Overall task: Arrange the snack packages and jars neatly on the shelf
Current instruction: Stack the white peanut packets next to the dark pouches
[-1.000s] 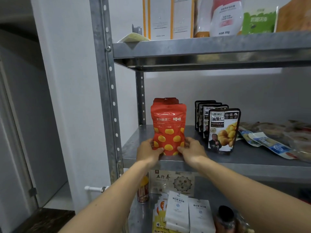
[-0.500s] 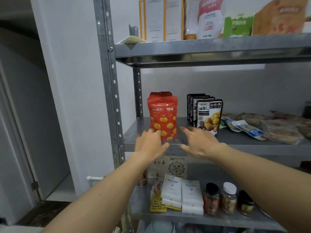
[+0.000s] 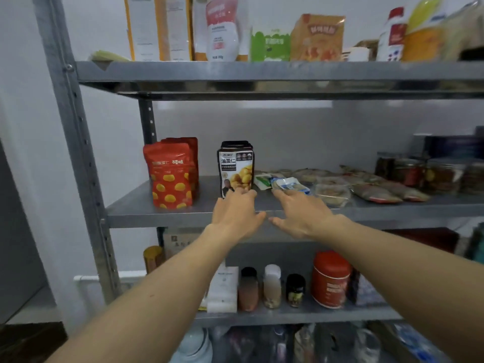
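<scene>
The black chestnut pouches (image 3: pixel 237 166) stand upright on the middle shelf (image 3: pixel 157 214), just beyond the left hand (image 3: pixel 235 214). Its straight fingers seem to touch the front pouch's lower edge, but blur hides the contact. The right hand (image 3: pixel 301 216) reaches beside it, fingers spread and holding nothing, tips near a blue-and-white packet (image 3: pixel 289 185). Red pouches (image 3: pixel 170 176) stand left of the left hand; flat packets (image 3: pixel 377 191) and jars (image 3: pixel 419 174) sit beyond the right.

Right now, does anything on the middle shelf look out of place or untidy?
Yes. The red pouches and dark chestnut pouches stand upright in rows, but the flat packets to their right lie scattered and overlapping on the shelf.
</scene>
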`<action>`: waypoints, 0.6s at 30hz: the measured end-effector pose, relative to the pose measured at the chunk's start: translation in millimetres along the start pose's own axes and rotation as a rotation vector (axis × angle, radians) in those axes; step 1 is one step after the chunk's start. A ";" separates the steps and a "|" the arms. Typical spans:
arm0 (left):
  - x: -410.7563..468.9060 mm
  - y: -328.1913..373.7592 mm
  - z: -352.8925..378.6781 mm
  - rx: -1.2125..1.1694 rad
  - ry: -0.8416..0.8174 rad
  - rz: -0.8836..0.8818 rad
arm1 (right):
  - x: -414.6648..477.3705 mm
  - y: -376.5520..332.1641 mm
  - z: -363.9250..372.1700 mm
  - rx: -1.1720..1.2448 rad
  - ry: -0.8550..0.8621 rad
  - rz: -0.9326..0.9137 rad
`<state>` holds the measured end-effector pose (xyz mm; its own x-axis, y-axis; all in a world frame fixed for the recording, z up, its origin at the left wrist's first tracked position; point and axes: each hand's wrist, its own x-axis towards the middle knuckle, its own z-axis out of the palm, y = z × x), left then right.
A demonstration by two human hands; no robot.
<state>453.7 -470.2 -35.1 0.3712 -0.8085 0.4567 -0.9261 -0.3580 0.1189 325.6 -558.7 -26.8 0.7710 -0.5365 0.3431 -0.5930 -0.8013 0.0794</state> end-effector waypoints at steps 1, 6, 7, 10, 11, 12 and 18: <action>4.1 13.4 5.8 -0.010 -0.010 0.015 | -2.8 16.0 2.1 -0.006 -0.007 0.014; 33.4 55.3 40.6 0.009 -0.078 0.088 | 1.0 82.4 19.4 -0.058 -0.070 0.061; 42.9 59.4 46.8 0.009 -0.080 0.089 | 7.2 93.1 23.6 -0.077 -0.067 0.066; 73.5 68.4 65.9 0.011 -0.093 0.110 | 32.2 122.7 36.7 -0.117 -0.064 0.061; 83.7 70.2 72.1 0.014 -0.091 0.123 | 40.4 131.7 41.0 -0.113 -0.079 0.060; 94.1 71.0 78.1 0.009 -0.080 0.133 | 47.8 140.6 45.1 -0.109 -0.097 0.051; 149.1 70.6 110.5 -0.021 -0.103 0.173 | 68.6 193.7 55.9 -0.008 -0.154 0.019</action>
<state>451.2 -667.7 -56.0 0.2102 -0.9011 0.3794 -0.9775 -0.2004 0.0656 276.7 -765.5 -40.2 0.7859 -0.5859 0.1974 -0.6088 -0.7891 0.0817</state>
